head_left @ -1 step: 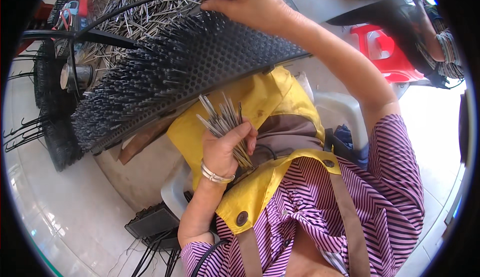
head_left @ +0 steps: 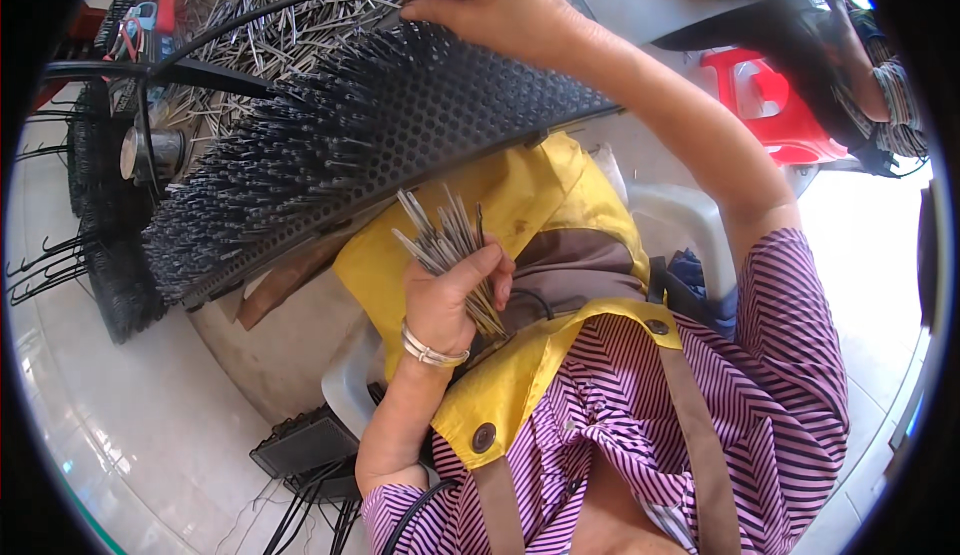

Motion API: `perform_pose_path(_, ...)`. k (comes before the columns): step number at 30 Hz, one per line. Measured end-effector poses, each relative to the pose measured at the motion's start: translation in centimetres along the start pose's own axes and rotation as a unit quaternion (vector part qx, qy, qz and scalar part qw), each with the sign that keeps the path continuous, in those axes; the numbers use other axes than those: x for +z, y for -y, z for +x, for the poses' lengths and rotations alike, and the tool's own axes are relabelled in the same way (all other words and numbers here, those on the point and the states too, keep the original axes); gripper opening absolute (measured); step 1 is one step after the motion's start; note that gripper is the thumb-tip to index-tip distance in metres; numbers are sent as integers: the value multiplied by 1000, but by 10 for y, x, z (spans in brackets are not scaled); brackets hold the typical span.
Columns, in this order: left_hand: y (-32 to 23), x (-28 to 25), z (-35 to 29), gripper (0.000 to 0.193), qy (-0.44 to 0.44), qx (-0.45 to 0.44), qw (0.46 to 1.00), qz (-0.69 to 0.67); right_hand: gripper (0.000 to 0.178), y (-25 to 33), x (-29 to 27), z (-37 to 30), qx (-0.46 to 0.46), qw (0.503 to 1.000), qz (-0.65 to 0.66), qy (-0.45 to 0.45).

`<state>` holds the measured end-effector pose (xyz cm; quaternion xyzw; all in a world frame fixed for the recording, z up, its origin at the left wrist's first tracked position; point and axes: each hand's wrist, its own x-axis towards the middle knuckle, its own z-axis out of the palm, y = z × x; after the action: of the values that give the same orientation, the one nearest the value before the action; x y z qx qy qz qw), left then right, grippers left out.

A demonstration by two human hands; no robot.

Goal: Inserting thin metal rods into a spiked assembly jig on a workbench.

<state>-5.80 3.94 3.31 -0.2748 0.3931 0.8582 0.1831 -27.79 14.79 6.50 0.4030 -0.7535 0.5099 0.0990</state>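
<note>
In front of my lap, my left hand [head_left: 445,305] is closed round a bundle of thin grey metal rods [head_left: 442,240], their upper ends fanning out above the thumb. My right hand [head_left: 495,5] reaches over the far edge of a black perforated board [head_left: 490,105], thumb and fingers pinched together. What it pinches, if anything, is too dark to make out. Dark rods [head_left: 270,160] stand densely in the board's holes on the left and along the far side, while bare holes show toward the right.
Beyond the board lies a heap of loose metal rods [head_left: 270,15]. A black curved bar [head_left: 215,40] crosses above it. Black racks with hooks [head_left: 105,215] stand at left, near a metal can [head_left: 150,153]. At right are a red plastic stool [head_left: 770,105] and another person's arm [head_left: 860,65].
</note>
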Motion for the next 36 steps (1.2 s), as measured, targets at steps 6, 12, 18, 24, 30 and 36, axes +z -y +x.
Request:
perform_pose_path(6,-2,2,-1,12,4,-1,1000,2,12,2,1,2,44,998,-43,10)
perform_pose_path(12,-1,3,-1,12,1,5,1000,-10,13,1,6,1,35,999,-4,-31)
perform_pose_path(18,-1,6,-1,12,-2,8,1000,4,10,-8,7,2,-58,997,-37,-19)
perform_pose_path(24,-2,8,-1,13,5,6,1000,1,8,-2,7,8,-88,994,-57,13)
perform_pose_path(30,-2,4,0,13,6,8,1000,2,6,-5,11,6,-113,992,-49,18)
perform_pose_path(36,-1,1,1,10,12,18,1000,20,3,-15,12,-4,-126,989,-75,-37)
